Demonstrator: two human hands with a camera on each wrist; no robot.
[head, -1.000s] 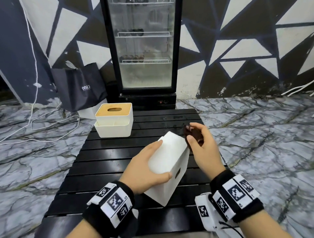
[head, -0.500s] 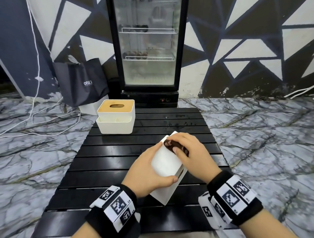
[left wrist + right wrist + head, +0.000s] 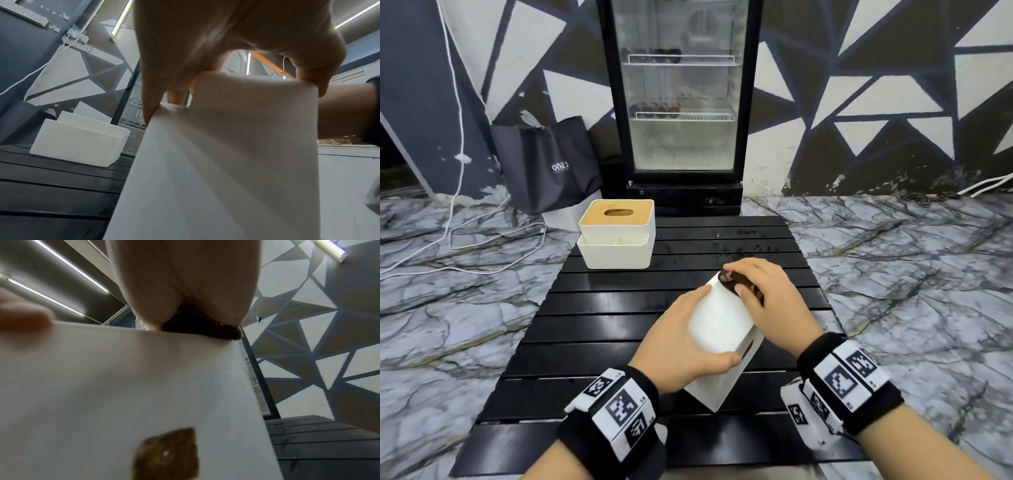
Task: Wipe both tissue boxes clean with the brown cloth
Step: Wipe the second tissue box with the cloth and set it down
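Two hands work one box: right hand (image 3: pixel 767 294) presses brown cloth (image 3: pixel 739 283) on the far top corner of tilted white tissue box (image 3: pixel 719 329) (long axis running away), left hand (image 3: pixel 681 346) gripping its near side above the tabletop (image 3: pixel 599 308); second tissue box (image 3: pixel 616 236) sits far-left.

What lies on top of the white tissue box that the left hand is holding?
The brown cloth lies on the upper far edge of the white tissue box, pressed there by the right hand. Most of the cloth is covered by the fingers, as is the box surface beneath.
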